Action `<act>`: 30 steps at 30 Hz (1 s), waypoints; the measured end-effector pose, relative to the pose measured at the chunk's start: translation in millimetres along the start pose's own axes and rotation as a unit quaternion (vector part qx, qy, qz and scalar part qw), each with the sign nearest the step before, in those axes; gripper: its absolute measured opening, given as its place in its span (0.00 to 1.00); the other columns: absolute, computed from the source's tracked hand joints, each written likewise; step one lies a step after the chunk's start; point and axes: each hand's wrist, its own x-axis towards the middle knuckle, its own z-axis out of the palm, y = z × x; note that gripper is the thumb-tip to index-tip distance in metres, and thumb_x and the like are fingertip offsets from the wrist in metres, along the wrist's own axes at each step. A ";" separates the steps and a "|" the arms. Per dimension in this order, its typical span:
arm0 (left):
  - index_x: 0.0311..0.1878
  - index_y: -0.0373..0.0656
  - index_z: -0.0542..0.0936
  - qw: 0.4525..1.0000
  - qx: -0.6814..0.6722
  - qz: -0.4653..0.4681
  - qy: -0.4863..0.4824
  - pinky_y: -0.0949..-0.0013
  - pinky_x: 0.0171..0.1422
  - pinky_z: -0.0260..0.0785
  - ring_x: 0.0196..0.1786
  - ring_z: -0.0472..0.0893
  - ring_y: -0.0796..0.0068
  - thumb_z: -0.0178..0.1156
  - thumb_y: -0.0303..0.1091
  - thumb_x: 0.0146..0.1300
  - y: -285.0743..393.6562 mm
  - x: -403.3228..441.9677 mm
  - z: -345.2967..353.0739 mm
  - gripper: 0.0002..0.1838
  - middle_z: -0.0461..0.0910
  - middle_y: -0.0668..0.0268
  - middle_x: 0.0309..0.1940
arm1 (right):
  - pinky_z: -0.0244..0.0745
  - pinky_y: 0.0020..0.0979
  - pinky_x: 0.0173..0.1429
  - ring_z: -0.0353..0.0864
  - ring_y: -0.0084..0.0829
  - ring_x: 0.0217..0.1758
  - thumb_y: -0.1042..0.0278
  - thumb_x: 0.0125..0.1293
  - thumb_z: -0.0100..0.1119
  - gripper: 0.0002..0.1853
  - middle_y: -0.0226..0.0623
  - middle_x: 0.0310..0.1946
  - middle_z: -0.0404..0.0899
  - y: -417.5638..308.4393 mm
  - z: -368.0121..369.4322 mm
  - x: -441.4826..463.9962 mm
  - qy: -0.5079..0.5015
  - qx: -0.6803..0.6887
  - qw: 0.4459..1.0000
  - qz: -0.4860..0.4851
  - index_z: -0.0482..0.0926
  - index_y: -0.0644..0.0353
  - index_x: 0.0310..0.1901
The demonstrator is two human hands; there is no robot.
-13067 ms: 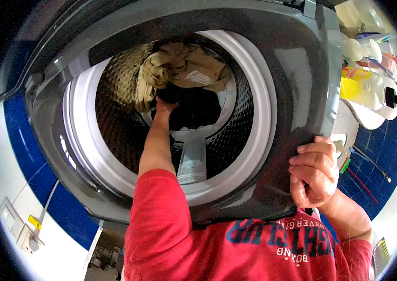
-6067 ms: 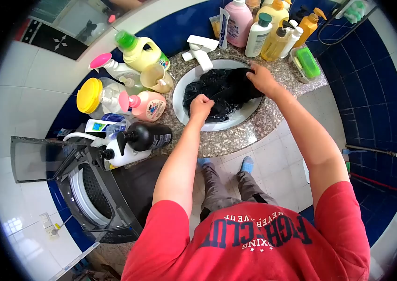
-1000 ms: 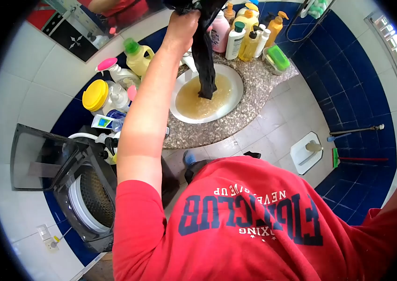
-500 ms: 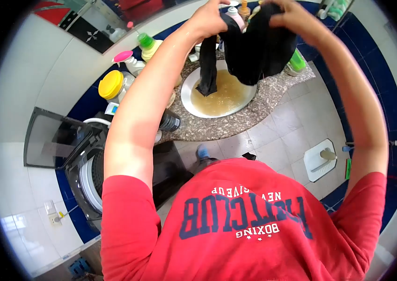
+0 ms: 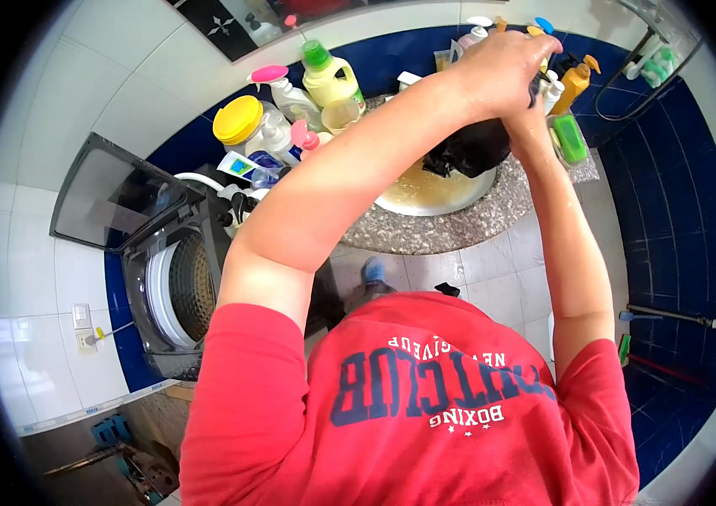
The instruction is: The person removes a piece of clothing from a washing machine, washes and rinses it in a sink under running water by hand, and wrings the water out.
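Over the washbasin (image 5: 483,187), a bunched, wet-looking black garment (image 5: 478,145) hangs from my two hands; its exact kind cannot be made out. My left hand (image 5: 511,72) is closed on the upper part, crossing over to the right side. Just below it, my right hand (image 5: 528,118) grips the same cloth, its fingers mostly hidden behind my left hand. The garment's lower end hangs down at the brownish water (image 5: 421,187) in the basin. My left forearm covers part of the basin.
A granite counter (image 5: 400,236) surrounds the basin. Bottles stand along the wall, including a green-capped jug (image 5: 332,80) and an amber pump bottle (image 5: 575,84). A green soap box (image 5: 570,139) sits at right. An open-lidded washing machine (image 5: 176,287) stands left.
My hands have come together from holding the cloth spread apart; my left hand has moved right. The garment is now bunched and lower over the basin. The view has shifted.
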 end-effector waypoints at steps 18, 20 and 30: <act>0.57 0.42 0.78 0.818 0.038 -0.383 -0.427 0.51 0.71 0.58 0.71 0.63 0.55 0.53 0.39 0.65 -141.8 -263.4 169.5 0.20 0.57 0.53 0.72 | 0.72 0.28 0.54 0.78 0.27 0.47 0.68 0.54 0.72 0.23 0.34 0.44 0.80 12.5 -33.2 -15.4 0.133 -0.048 0.988 0.063 0.76 0.63 0.51; 0.60 0.43 0.76 0.836 0.034 -0.381 -0.393 0.51 0.72 0.56 0.72 0.61 0.54 0.52 0.42 0.66 -165.6 -277.8 202.5 0.22 0.55 0.54 0.73 | 0.70 0.27 0.56 0.77 0.25 0.48 0.73 0.54 0.71 0.21 0.33 0.45 0.79 2.5 -22.9 -20.6 0.152 -0.028 0.986 0.057 0.77 0.61 0.50; 0.70 0.45 0.64 0.774 0.016 -0.437 -0.458 0.54 0.76 0.50 0.74 0.57 0.54 0.47 0.45 0.69 -191.0 -279.2 232.4 0.28 0.51 0.57 0.75 | 0.67 0.28 0.59 0.74 0.26 0.50 0.82 0.53 0.67 0.19 0.36 0.46 0.77 5.5 -23.3 -25.9 0.162 -0.071 0.984 0.015 0.76 0.63 0.48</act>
